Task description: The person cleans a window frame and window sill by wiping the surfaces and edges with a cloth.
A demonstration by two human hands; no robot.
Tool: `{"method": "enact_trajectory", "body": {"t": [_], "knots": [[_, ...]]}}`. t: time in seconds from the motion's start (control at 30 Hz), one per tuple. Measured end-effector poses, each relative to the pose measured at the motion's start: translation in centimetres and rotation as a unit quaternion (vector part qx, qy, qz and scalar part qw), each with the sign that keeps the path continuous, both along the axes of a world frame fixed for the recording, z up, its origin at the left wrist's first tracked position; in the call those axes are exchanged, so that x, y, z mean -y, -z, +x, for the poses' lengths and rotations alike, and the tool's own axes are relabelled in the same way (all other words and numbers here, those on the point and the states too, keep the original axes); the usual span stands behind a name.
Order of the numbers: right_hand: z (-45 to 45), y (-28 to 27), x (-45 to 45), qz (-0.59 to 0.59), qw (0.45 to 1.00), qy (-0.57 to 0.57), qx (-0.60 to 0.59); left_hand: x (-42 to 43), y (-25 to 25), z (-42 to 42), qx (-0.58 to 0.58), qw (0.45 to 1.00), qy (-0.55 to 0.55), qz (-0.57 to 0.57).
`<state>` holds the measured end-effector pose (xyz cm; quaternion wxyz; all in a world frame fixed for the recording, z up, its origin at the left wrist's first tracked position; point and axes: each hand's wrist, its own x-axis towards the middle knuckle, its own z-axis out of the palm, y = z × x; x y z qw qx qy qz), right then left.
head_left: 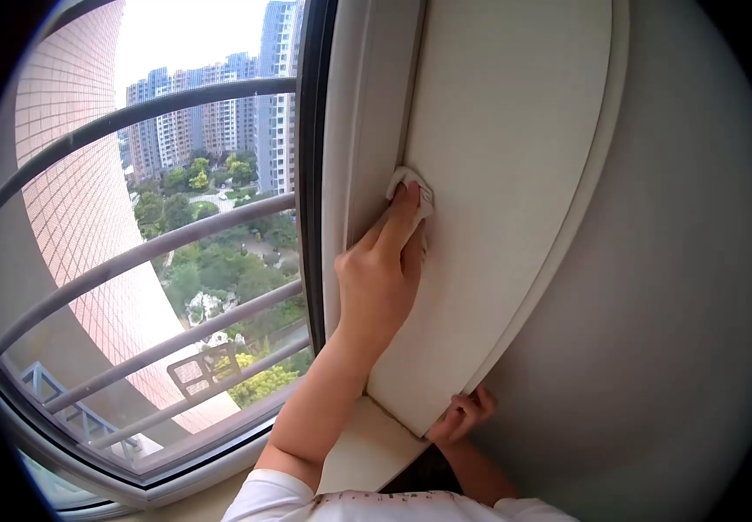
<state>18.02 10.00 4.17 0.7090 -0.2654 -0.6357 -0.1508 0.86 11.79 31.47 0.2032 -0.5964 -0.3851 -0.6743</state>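
Observation:
My left hand [382,270] is closed on a white cloth [425,198], its fingers pressing the bunched fabric into the seam between the window frame [374,113] and a cream side panel [506,148]. Part of the cloth is hidden under the fingers. Lower down, my right hand [463,415] is at the bottom outer corner of the panel. Its fingers are curled at the panel's raised edge trim [559,248], and part of the palm is out of sight.
To the left is a window pane with metal railings [176,239] outside. Beyond are a pink tiled wall [71,165], trees and tall buildings [211,109]. A cream sill [367,448] lies below the panel. A grey wall [654,287] stands at right.

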Motion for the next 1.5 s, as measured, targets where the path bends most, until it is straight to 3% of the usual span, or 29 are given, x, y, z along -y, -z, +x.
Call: {"method": "enact_trajectory", "body": {"t": [0.13,0.33,0.47,0.53,0.8,0.83,0.9,0.97,1.07,1.2,1.27,1.33,1.43,1.5], "knots": [[-0.3,-0.2,0.0,0.012,1.000,-0.002,-0.010,-0.2,0.1,1.0,0.015,0.999,-0.021,0.021],[-0.2,-0.6,0.4,0.008,1.000,0.004,-0.001,1.8,-1.0,5.0,-0.068,0.986,0.002,0.150],[0.1,-0.5,0.3,-0.003,1.000,0.025,0.005,2.8,-1.1,5.0,-0.091,0.986,0.018,0.141],[0.1,-0.6,0.0,0.005,1.000,0.023,0.004,2.6,-1.5,3.2,-0.070,0.993,0.063,0.066],[0.0,-0.3,-0.2,0.008,1.000,0.000,0.008,-0.2,-1.0,0.8,0.007,1.000,0.008,-0.010],[0.1,-0.2,-0.1,0.006,1.000,0.001,0.009,0.3,-0.8,1.5,0.007,1.000,0.008,-0.012],[-0.2,-0.3,-0.3,0.008,1.000,0.003,0.006,1.0,-0.9,3.4,-0.022,0.994,0.056,0.086],[0.0,0.0,-0.2,0.001,1.000,0.014,0.007,1.5,-1.1,5.5,-0.054,0.984,0.038,0.165],[0.3,0.3,-0.4,-0.008,1.000,0.024,0.008,1.9,-1.0,6.8,-0.082,0.978,0.071,0.178],[0.9,0.2,-1.2,0.004,1.000,0.008,0.011,0.7,-1.4,3.6,-0.024,0.992,0.097,0.073],[0.9,0.3,-1.3,0.001,1.000,0.002,0.006,-1.8,-1.3,1.3,0.023,0.999,0.021,0.041],[0.7,0.0,-0.8,-0.008,1.000,-0.002,0.003,-3.2,-1.5,0.6,-0.012,0.993,-0.046,0.107],[0.3,-0.4,-0.5,0.004,1.000,0.002,0.000,-1.5,-1.6,1.6,0.023,0.999,-0.025,0.026],[0.2,-0.7,-0.5,0.013,1.000,-0.003,0.001,-0.2,-1.8,3.3,0.002,0.997,0.032,0.064]]}}
